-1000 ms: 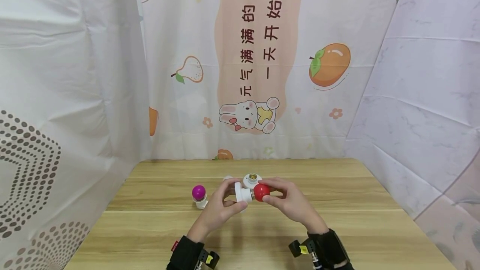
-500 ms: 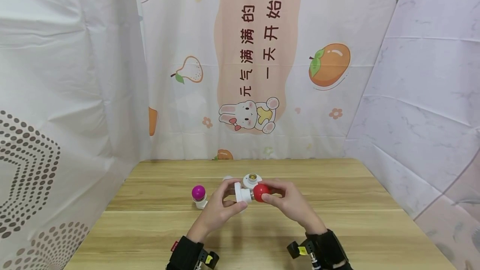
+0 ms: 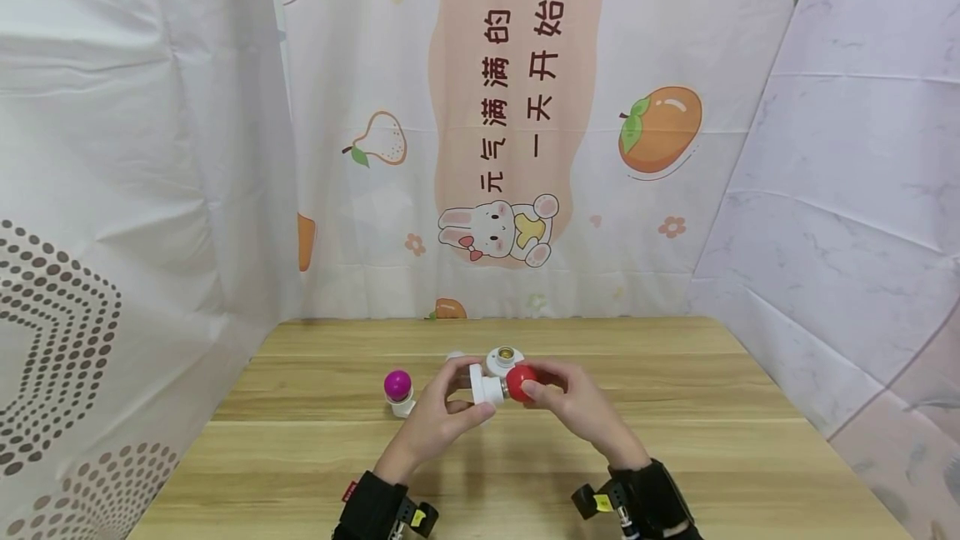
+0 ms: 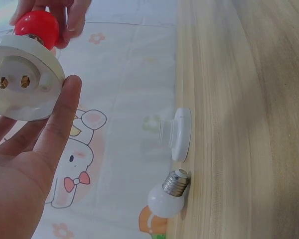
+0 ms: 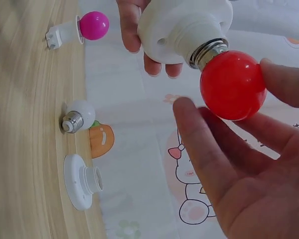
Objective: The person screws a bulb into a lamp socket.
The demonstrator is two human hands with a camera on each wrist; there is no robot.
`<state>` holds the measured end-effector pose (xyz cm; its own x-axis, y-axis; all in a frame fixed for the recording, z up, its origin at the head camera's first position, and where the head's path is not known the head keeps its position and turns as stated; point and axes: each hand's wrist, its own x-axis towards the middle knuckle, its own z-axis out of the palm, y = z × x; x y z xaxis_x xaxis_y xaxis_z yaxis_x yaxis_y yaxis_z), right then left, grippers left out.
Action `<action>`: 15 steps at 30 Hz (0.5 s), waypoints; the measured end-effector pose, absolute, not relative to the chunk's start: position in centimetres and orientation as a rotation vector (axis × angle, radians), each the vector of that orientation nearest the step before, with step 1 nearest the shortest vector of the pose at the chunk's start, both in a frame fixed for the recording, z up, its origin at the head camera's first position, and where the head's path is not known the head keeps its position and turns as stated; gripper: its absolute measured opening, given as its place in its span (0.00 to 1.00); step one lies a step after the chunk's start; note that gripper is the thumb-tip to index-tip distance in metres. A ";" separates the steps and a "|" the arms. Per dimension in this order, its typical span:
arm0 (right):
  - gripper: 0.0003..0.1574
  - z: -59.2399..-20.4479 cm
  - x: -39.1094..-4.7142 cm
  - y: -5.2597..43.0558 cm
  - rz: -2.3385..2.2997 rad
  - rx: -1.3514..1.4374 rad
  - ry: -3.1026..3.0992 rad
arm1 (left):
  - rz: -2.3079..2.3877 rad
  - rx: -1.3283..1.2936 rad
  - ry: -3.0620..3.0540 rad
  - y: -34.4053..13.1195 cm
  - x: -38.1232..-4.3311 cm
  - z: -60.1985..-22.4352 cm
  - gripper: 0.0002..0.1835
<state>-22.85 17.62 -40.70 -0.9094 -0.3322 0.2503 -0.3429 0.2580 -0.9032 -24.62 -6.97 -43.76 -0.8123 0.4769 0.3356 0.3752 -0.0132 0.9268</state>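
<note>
My left hand grips a white round-based lamp socket by its disc, above the table. Two brass contacts show on the back of that disc in the left wrist view. My right hand pinches a red light bulb between thumb and fingers. The bulb's metal screw base sits at the socket's mouth, with part of its thread still showing. Socket and bulb lie sideways, in line with each other between the two hands.
Behind the hands stands another white lamp socket on the wooden table. A white bulb lies beside it. At the left, a purple bulb sits in a white holder. A printed curtain hangs behind the table.
The right thumb and fingers have shifted round the red bulb, and the right wrist has moved slightly left. The left hand and socket have stayed nearly still.
</note>
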 end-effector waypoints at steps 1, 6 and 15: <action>0.27 -40.7 -22.9 17.6 1.768 0.663 -2.488 | 1.971 0.928 2.152 -7.0 -24.6 -43.7 0.31; 0.27 -40.9 -23.0 17.6 1.747 0.698 -2.410 | 1.967 0.916 2.163 -7.0 -24.6 -43.6 0.31; 0.19 -41.1 -23.0 17.8 1.723 0.913 -2.280 | 1.981 0.918 2.156 -7.2 -24.5 -43.5 0.31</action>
<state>-23.02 17.84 -41.08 -0.8058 -0.3796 0.4545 -0.5408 0.1593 -0.8259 -24.45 -7.16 -43.46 -0.8185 0.4671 0.3344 0.3728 -0.0110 0.9279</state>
